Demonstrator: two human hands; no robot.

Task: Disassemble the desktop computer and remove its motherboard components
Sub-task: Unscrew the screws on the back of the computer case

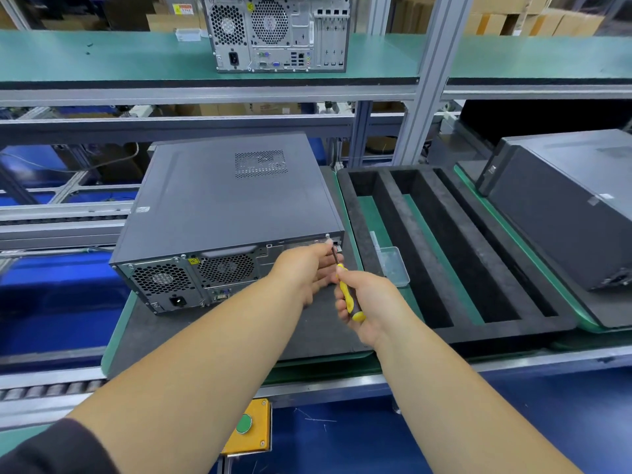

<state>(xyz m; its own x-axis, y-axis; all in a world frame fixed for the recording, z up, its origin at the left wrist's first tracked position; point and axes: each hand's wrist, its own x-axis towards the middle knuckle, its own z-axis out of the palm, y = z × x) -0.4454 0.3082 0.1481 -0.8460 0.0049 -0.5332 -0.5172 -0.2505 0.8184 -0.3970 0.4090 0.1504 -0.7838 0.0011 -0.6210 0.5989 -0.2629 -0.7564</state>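
A dark grey desktop computer lies on its side on a black mat, its rear panel with fans and ports facing me. My right hand grips a yellow-handled screwdriver, whose shaft points up to a screw at the top right corner of the rear panel. My left hand reaches to the rear panel beside the shaft, its fingertips at the shaft near the screw. The side cover is on the case.
A black foam tray with long slots lies to the right, a small clear plastic box at its near left. Another dark case sits far right. A second computer stands on the upper green shelf. A yellow button box hangs below the bench edge.
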